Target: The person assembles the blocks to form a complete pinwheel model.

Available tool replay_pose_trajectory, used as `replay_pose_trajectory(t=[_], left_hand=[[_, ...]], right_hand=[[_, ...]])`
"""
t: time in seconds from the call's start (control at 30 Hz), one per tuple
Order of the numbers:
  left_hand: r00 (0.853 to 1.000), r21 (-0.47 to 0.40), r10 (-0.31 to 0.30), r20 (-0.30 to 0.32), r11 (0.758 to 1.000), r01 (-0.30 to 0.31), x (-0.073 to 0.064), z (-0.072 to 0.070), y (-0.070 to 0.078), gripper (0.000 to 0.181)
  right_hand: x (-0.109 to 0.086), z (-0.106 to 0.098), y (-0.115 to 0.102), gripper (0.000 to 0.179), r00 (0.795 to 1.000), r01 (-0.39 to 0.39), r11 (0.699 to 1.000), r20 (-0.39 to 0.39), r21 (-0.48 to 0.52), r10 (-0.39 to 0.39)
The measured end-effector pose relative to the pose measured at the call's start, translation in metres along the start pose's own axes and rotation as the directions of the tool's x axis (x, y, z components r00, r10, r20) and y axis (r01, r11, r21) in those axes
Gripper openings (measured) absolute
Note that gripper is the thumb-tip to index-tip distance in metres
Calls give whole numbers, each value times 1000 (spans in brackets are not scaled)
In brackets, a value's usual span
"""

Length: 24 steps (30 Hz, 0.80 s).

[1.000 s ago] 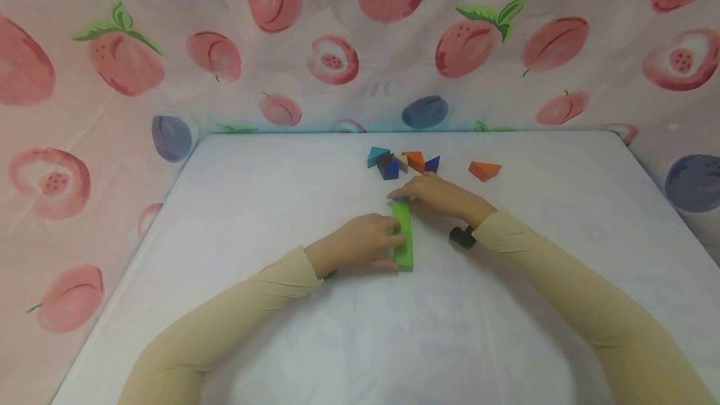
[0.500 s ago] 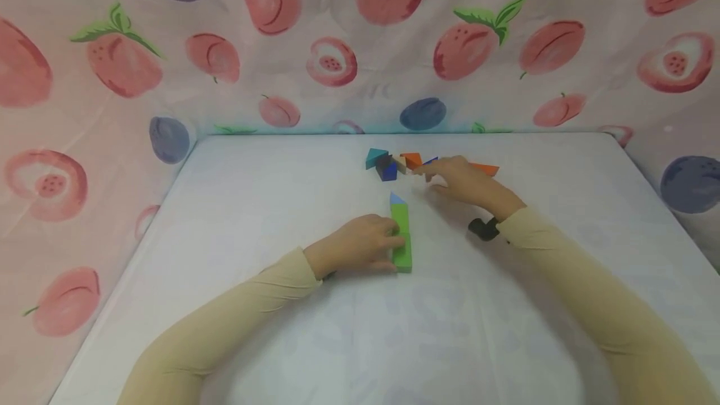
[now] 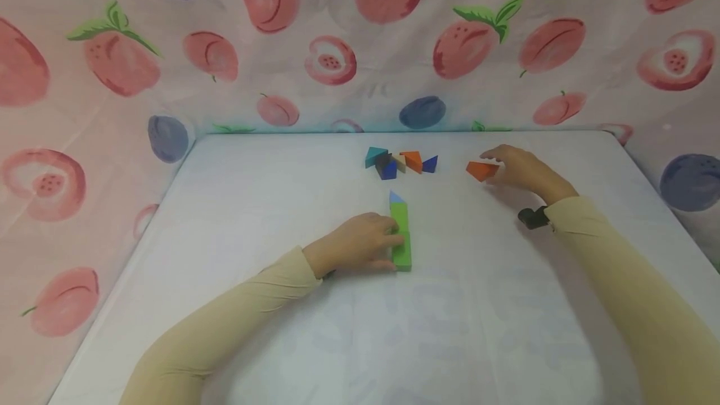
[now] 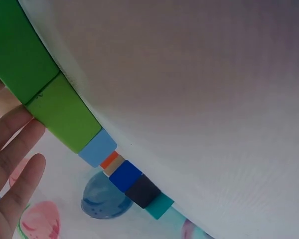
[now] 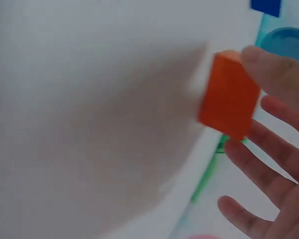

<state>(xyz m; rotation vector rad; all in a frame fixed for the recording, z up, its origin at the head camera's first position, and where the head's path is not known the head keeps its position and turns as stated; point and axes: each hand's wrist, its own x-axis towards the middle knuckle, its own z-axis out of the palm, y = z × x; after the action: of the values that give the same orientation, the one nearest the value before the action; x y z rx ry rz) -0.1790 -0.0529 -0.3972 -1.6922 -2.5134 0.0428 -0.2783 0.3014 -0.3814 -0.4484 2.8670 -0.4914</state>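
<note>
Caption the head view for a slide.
Left hand on two green blocks, right hand at an orange block.

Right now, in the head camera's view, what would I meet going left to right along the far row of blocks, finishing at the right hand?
Teal block → beige block → clustered orange block → blue triangular block → lone orange block → right hand.

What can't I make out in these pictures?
Head view: part of the green blocks, covered by the left hand.
Left wrist view: the nearer green block's end, cut off by the picture's edge.
Right wrist view: the orange block's blurred edges; the right hand's thumb hides one corner.
Same view: a blue block, cut off at the top.
</note>
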Motion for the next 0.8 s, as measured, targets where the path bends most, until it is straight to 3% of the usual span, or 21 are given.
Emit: replay_pose_trajectory(t=[0.17, 0.43, 0.6, 0.8], left_hand=[[1000, -8, -8, 2, 1000, 8, 0, 1, 0, 41], [1000, -18, -26, 14, 999, 27, 0, -1, 1, 41], [1000, -25, -27, 6, 999, 27, -1, -2, 2, 41], [999, -43, -34, 17, 998, 35, 0, -2, 1, 42]], right_hand=[[1, 8, 5, 51, 997, -32, 998, 69, 49, 29], [1, 19, -7, 42, 999, -11, 998, 49, 57, 9], [3, 30, -27, 39, 996, 76, 997, 50, 25, -77], [7, 41, -56, 31, 979, 203, 979, 34, -9, -203]])
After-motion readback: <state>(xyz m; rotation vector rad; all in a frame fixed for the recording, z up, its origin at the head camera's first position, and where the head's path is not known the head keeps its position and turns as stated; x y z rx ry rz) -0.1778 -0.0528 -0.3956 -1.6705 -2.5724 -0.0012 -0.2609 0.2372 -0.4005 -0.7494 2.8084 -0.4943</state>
